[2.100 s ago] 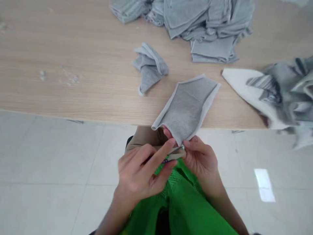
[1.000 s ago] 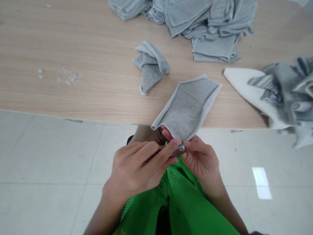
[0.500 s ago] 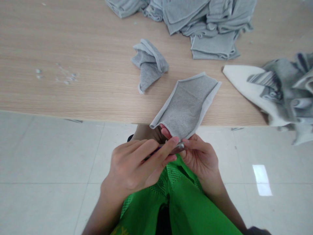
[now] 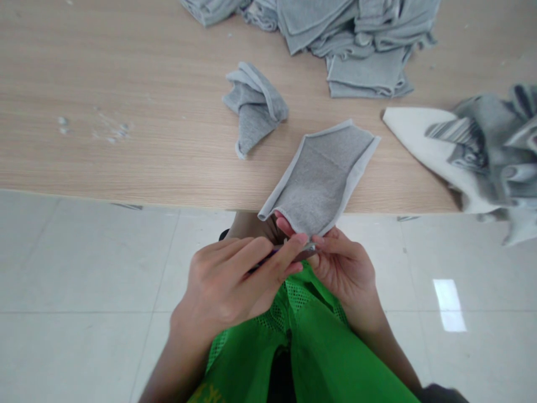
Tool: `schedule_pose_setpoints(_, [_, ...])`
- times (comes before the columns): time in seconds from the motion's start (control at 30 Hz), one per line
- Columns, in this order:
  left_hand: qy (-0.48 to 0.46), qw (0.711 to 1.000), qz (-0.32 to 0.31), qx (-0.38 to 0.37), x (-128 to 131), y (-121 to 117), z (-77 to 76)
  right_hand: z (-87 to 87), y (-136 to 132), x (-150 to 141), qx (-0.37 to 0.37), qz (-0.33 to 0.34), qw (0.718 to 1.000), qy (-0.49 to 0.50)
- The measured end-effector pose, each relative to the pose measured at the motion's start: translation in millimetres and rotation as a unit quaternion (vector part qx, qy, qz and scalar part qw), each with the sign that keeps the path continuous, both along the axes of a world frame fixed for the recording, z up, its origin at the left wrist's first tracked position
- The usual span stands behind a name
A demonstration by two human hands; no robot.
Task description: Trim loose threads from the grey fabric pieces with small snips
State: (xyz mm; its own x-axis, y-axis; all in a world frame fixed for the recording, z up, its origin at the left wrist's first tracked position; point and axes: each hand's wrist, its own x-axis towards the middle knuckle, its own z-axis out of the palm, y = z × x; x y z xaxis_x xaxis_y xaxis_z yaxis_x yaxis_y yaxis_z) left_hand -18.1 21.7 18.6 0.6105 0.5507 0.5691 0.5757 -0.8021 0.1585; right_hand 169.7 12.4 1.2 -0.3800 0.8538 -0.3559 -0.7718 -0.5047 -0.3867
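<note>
My left hand (image 4: pixel 235 280) is closed around a small pair of thread snips (image 4: pixel 306 253), largely hidden by the fingers; a bit of dark purple handle and a metal blade show. The blade lies at the near corner of a grey fabric piece (image 4: pixel 323 173) with rolled, lighter edges. My right hand (image 4: pixel 346 260) pinches that same corner between thumb and fingers, with some fingertips showing underneath the cloth. The far part of the piece stretches over the table edge. Beyond it a crumpled grey fabric piece (image 4: pixel 258 109) lies on the table.
Folded grey fabric pieces (image 4: pixel 356 39) are heaped at the back of the wooden table (image 4: pixel 146 173). To the right, a white pointed board or cloth (image 4: pixel 419 131) lies beside a pile of grey and striped fabric (image 4: pixel 499 151). Thread scraps (image 4: pixel 115 131) are scattered on the left.
The view has shifted very slightly, so the table things sit a little higher. Both hands keep their hold at the cloth's corner almost unchanged.
</note>
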Motion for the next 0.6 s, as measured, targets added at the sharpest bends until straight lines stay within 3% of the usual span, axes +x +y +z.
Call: schedule_pose_setpoints(0.6, [-0.006, 1.0, 0.001, -0.009, -0.7, -0.5, -3.5, 0.4, -0.6, -1.7, -0.005, -0.005, 1.0, -0.027])
